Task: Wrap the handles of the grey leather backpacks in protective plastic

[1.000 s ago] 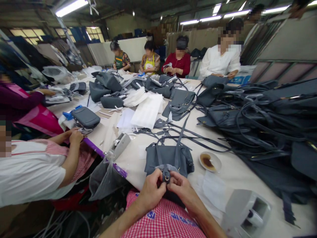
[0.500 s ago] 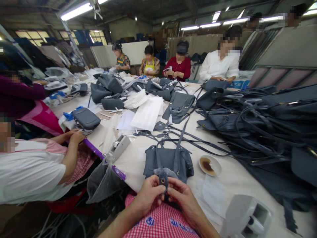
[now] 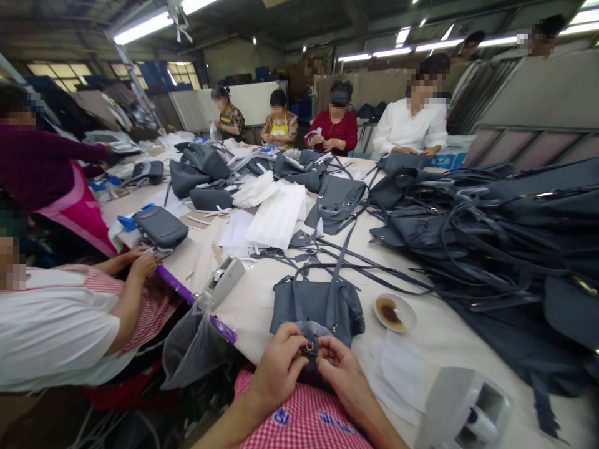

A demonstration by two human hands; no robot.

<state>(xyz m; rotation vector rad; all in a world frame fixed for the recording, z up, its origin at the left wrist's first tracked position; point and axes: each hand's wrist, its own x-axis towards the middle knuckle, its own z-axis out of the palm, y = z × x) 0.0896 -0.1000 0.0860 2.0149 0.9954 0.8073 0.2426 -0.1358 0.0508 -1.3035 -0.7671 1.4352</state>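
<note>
A dark grey-blue handbag (image 3: 309,299) lies at the table's near edge, its handles spread away from me. On its near side is a strap tab with a small gold buckle (image 3: 309,346), with greyish wrapping film (image 3: 314,327) just behind it. My left hand (image 3: 283,358) closes its fingers on the left side of this buckle strap. From the right, my right hand (image 3: 340,363) pinches the strap's other side, thumb and fingertips together. The strap's lower end is partly hidden between my fingers.
Right of the bag are a white dish (image 3: 395,313) with brown liquid, white paper sheets (image 3: 402,374) and a tape dispenser (image 3: 465,408). Another tape dispenser (image 3: 224,277) stands left. A large bag pile (image 3: 505,231) fills the right side. A co-worker (image 3: 60,312) sits close on my left.
My left fingers have moved up slightly along the buckle strap, and the right hand has shifted a little left. The strap tab now appears tilted. At far left, a co-worker reaches across the table.
</note>
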